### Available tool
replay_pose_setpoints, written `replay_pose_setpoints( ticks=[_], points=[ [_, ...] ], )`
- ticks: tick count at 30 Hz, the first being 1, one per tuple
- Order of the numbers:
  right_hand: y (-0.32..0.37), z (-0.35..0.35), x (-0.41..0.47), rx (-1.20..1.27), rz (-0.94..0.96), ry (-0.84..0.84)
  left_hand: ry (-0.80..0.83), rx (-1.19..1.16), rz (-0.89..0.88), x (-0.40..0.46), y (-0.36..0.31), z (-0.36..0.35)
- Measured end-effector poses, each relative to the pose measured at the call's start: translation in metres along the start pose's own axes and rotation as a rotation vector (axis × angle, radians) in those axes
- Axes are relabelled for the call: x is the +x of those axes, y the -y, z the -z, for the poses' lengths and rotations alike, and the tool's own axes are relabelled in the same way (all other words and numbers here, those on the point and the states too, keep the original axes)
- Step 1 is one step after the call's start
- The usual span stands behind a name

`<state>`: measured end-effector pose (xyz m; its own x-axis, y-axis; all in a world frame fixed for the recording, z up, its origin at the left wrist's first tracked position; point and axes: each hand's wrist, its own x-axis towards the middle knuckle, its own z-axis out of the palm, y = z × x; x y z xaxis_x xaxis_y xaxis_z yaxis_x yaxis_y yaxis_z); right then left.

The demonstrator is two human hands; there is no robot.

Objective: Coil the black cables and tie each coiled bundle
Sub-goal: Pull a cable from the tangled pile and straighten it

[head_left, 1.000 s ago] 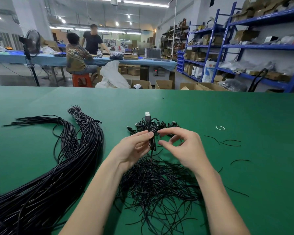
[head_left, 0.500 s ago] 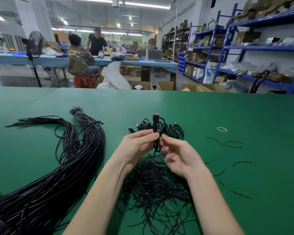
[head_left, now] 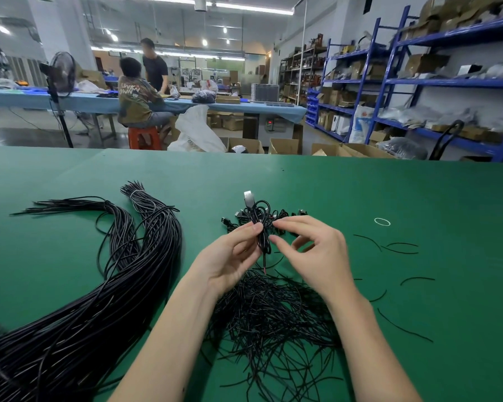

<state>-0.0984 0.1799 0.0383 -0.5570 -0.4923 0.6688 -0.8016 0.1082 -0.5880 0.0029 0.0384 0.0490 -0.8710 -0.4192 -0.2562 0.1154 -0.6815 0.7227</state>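
My left hand (head_left: 230, 253) pinches a small coiled black cable (head_left: 259, 224) upright above the green table (head_left: 418, 198), its silver USB plug (head_left: 249, 197) pointing up. My right hand (head_left: 314, 250) is just right of the coil, thumb and forefinger pinched at its middle where a thin tie seems to run; the tie itself is too fine to make out. Behind the coil lie several finished coiled bundles (head_left: 285, 214). A heap of thin black ties (head_left: 273, 314) lies under my wrists. A thick sheaf of long uncoiled black cables (head_left: 99, 285) stretches along the left.
Loose black tie pieces (head_left: 401, 248) and a white rubber band (head_left: 382, 221) are scattered at the right. Beyond the table's far edge are cardboard boxes (head_left: 283, 146), blue shelving (head_left: 418, 82), a fan (head_left: 61, 71) and two people at a blue table.
The coil has stayed pinched in my left hand. My right hand's fingers have shifted around its middle, spreading wider than half a second ago. The view has tilted slightly.
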Motion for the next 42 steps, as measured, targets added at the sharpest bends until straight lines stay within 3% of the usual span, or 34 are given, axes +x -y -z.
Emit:
replay_pose_setpoints(
  ticks=[4,9,11,14,16,18,23,30,32,35,36,38,40,42],
  points=[
    [-0.001,0.000,0.001,-0.074,0.043,-0.032,0.014,0.014,0.019,-0.001,0.000,0.001],
    [-0.003,0.004,0.005,-0.012,0.021,0.106,0.061,0.059,0.032,-0.002,-0.001,0.001],
    [-0.002,0.008,0.009,0.132,-0.155,0.232,0.096,0.134,0.017,-0.002,-0.003,0.000],
    [0.005,0.016,0.011,0.646,-0.552,0.448,0.134,0.264,-0.003,-0.003,-0.007,-0.002],
    [0.009,0.017,0.011,0.844,-0.715,0.456,0.141,0.251,0.008,-0.002,-0.008,-0.003],
    [0.010,0.018,0.012,0.743,-0.660,0.430,0.118,0.201,0.016,-0.001,-0.008,-0.001],
    [0.010,0.015,0.008,0.147,-0.258,0.318,0.024,0.148,0.039,0.001,-0.003,0.006],
    [0.002,0.001,0.003,0.000,-0.095,0.094,0.055,0.157,0.017,0.003,-0.002,0.008],
    [0.002,-0.004,0.005,0.219,-0.317,0.087,0.081,0.227,-0.059,0.004,-0.001,0.007],
    [0.009,-0.007,0.007,0.928,-0.902,0.175,0.109,0.294,-0.146,0.003,0.001,0.004],
    [0.010,-0.006,0.007,1.024,-0.993,0.183,0.102,0.296,-0.158,0.004,0.002,0.003],
    [0.010,-0.007,0.007,0.864,-0.913,0.191,0.083,0.276,-0.161,0.004,0.001,0.004],
    [0.011,-0.005,0.005,0.439,-0.589,0.123,0.058,0.243,-0.139,0.004,0.000,0.005],
    [0.009,-0.003,0.006,0.163,-0.255,0.048,0.029,0.211,-0.122,0.004,-0.001,0.006]
  ],
)
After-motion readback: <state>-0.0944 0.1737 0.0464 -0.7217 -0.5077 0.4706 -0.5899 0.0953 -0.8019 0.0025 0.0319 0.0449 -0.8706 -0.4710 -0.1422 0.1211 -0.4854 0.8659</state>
